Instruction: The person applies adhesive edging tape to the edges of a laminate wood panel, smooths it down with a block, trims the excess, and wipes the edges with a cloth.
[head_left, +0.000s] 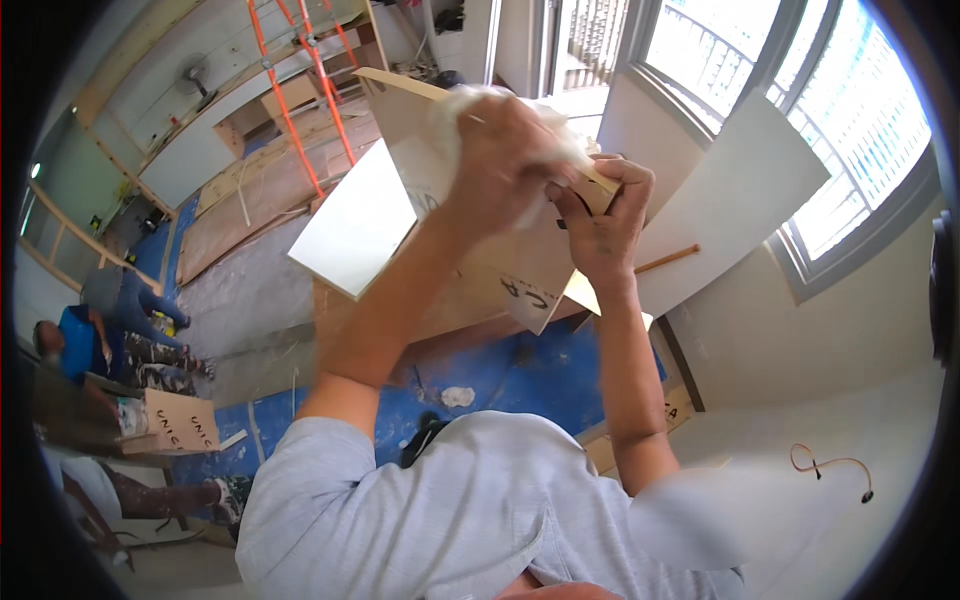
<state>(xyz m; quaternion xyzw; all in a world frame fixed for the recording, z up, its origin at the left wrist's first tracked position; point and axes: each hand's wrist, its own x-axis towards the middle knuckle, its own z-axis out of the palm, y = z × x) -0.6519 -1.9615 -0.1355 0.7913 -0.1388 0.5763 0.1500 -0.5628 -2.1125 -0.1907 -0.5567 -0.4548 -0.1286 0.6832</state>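
A large board (505,262) with a light wooden edge and dark printing on its face stands in front of me. My left hand (500,150) is closed on a white cloth (455,112), against the board's upper edge; motion smears the hand and the cloth. At the board's near right corner, my right hand (607,215) grips the edge, thumb on one side and fingers on the other. A smaller white panel (358,225) shows to the left of the board, beyond my left forearm.
A big pale panel (745,195) leans below the windows at right, with a thin wooden stick (668,258) beside it. An orange ladder (325,100) stands behind. Blue sheeting (500,385) covers the floor. People and a cardboard box (180,422) are at left.
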